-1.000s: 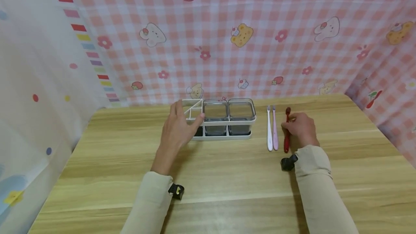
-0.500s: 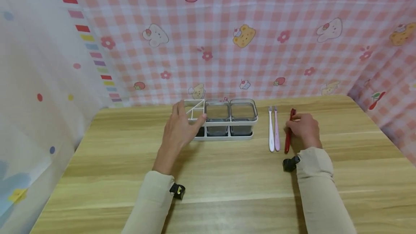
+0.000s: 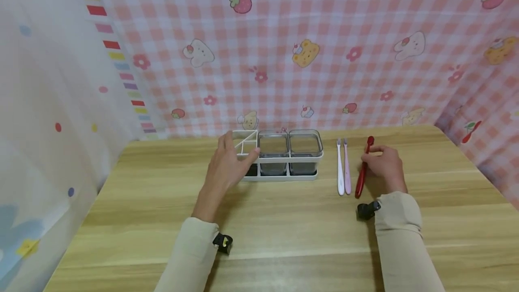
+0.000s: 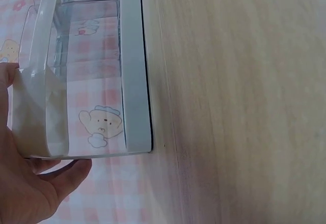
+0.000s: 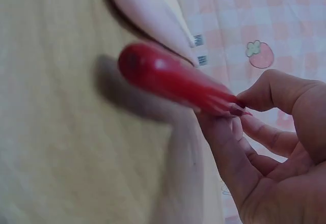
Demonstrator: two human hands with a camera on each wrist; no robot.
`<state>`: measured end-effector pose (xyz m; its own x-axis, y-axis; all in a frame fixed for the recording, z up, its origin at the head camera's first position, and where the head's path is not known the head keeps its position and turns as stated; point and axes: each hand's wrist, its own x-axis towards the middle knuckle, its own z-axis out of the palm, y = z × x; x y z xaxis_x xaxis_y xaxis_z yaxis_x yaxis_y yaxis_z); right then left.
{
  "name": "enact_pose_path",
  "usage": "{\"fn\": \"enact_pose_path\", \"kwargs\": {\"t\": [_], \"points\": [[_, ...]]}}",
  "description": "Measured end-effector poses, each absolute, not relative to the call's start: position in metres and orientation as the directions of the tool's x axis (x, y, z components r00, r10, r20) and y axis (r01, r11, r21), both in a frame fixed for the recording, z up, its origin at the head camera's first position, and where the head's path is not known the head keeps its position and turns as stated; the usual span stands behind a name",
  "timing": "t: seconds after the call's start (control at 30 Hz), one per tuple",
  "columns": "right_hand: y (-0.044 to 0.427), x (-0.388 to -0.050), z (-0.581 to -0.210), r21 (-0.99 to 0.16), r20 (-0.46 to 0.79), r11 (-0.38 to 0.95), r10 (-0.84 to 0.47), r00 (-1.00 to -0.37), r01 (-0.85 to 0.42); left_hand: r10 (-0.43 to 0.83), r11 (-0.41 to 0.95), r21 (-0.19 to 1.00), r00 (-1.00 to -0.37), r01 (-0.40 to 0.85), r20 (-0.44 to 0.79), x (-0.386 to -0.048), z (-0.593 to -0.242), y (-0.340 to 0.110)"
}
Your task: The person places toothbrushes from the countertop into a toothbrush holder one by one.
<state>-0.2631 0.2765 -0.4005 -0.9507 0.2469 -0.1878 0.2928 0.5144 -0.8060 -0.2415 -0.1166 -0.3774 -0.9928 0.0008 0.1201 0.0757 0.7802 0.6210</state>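
Note:
A white rack [image 3: 279,177] holds two clear square cups [image 3: 273,144] and, at its left end, a white divided section [image 3: 246,135]. My left hand [image 3: 228,162] grips that left end, its thumb on the front and its fingers around the side; the left wrist view shows the hand [image 4: 28,188] at the rack's end [image 4: 136,91]. Between thumb and fingers my right hand [image 3: 386,166] pinches a red toothbrush [image 3: 361,180]. In the right wrist view the toothbrush [image 5: 168,76] casts a shadow on the table beneath it, its handle end tilted toward the camera.
A white toothbrush [image 3: 340,175] and a pink toothbrush [image 3: 347,172] lie side by side on the wooden table [image 3: 284,229], between the rack and the red one. Behind the table hangs a pink checked cloth [image 3: 267,26], and a pale cloth [image 3: 52,80] hangs at the left.
The red toothbrush has tilted in my right hand and shifted slightly to the right, away from the other two. My left hand keeps its place on the rack. The head view has moved a little.

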Motion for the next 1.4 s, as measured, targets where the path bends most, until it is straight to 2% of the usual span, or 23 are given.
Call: {"fn": "enact_pose_path", "kwargs": {"t": [0.27, 0.57, 0.8, 1.1, 1.4], "points": [[0.272, -0.26, -0.392, -0.921, -0.153, 0.313, 0.263, -0.953, 0.234, -0.008, 0.768, 0.637, -0.992, 0.073, 0.123, -0.24, -0.379, -0.117], [0.263, -0.257, -0.38, -0.946, -0.111, 0.27, 0.254, -0.961, 0.181, -0.005, 0.763, 0.643, -0.993, 0.072, 0.118, -0.241, -0.379, -0.117], [0.249, -0.258, -0.366, -0.963, -0.013, 0.257, 0.267, -0.964, 0.084, -0.008, 0.759, 0.648, -0.995, 0.061, 0.103, -0.241, -0.378, -0.118], [0.23, -0.259, -0.351, -0.979, 0.05, 0.205, 0.284, -0.957, 0.01, 0.003, 0.758, 0.651, -0.997, 0.05, 0.074, -0.239, -0.377, -0.118], [0.213, -0.262, -0.336, -0.983, 0.13, 0.157, 0.222, -0.966, -0.096, 0.008, 0.756, 0.652, -0.997, 0.054, 0.073, -0.24, -0.377, -0.118]]}}
